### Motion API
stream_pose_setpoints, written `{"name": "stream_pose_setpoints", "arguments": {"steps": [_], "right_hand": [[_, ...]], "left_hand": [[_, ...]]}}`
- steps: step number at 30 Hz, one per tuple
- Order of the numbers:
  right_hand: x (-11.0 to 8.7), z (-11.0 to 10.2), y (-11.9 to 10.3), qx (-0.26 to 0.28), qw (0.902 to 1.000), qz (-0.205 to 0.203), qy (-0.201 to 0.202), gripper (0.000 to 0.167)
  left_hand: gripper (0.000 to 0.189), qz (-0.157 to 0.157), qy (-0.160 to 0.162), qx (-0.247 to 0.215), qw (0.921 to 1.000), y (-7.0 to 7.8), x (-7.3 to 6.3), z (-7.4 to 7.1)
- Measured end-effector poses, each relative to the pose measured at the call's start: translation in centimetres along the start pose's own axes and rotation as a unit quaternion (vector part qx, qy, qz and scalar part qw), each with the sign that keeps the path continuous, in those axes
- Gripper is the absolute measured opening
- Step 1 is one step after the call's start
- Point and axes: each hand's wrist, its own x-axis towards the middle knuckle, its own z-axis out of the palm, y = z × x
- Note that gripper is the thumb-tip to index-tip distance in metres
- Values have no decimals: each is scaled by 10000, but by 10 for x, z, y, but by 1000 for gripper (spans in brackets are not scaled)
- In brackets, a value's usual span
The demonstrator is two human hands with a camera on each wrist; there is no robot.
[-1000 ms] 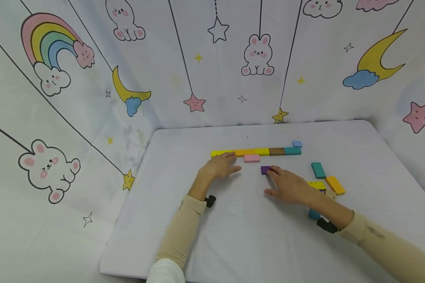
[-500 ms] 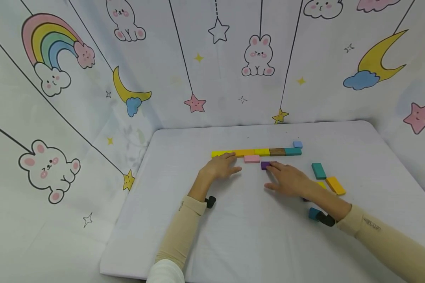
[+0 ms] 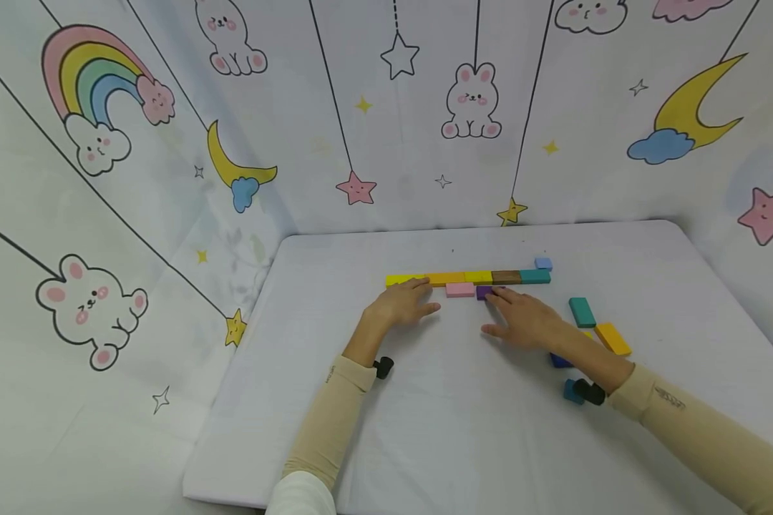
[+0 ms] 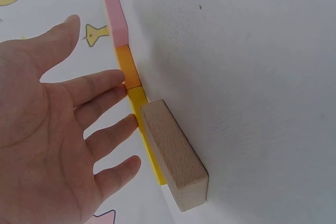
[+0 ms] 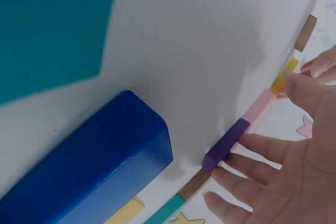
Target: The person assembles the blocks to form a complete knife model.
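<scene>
Two hands were busy on the white table (image 3: 451,429); the right hand (image 3: 525,319) had its fingers a bit spread, with some tips on the purple block (image 3: 482,293) and the thumb away from it, so it was not pinching; the left hand (image 3: 396,304) pinched nothing too, its first two fingers close together and the others apart, with tips by the orange block (image 3: 446,277) and the long yellow block (image 3: 401,279); the purple block lay flat in front of the brown block (image 3: 505,277) and the small yellow block (image 3: 478,276), end to end with the pink block (image 3: 460,290); I could not tell for sure if purple and pink touched.

To do this bit well, it seemed best to push the purple block softly, with the same push from each finger, so that it stayed flat and straight; a hard push at one end might have turned it crooked or bumped the row; the left hand likely needed just a light touch to keep its end still, with care for the plain wood block (image 4: 173,150) near its fingers; the right arm was best kept up, since the dark blue block (image 3: 560,361) lay close under it.
</scene>
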Motion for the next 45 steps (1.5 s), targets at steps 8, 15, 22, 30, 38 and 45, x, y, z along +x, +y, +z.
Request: {"name": "stream_pose_setpoints", "arguments": {"steps": [8, 15, 22, 30, 38, 45], "right_hand": [[3, -1, 0, 152, 9999, 29, 63, 78], [5, 1, 1, 227, 9997, 55, 41, 79], [8, 4, 4, 279, 9996, 2, 60, 80], [11, 8, 8, 335, 9994, 8, -2, 81], [10, 6, 8, 356, 9994, -1, 12, 81], [9, 4, 8, 399, 9992, 6, 29, 80]], "left_hand": [[69, -14, 4, 29, 10000, 0, 1, 1], [69, -38, -5, 34, 10000, 0, 0, 0], [68, -24, -3, 106, 9999, 0, 0, 0], [69, -21, 5, 66, 10000, 1, -1, 0], [69, -40, 45, 76, 10000, 0, 0, 2], [69, -14, 120, 73, 9999, 1, -1, 1]]}}
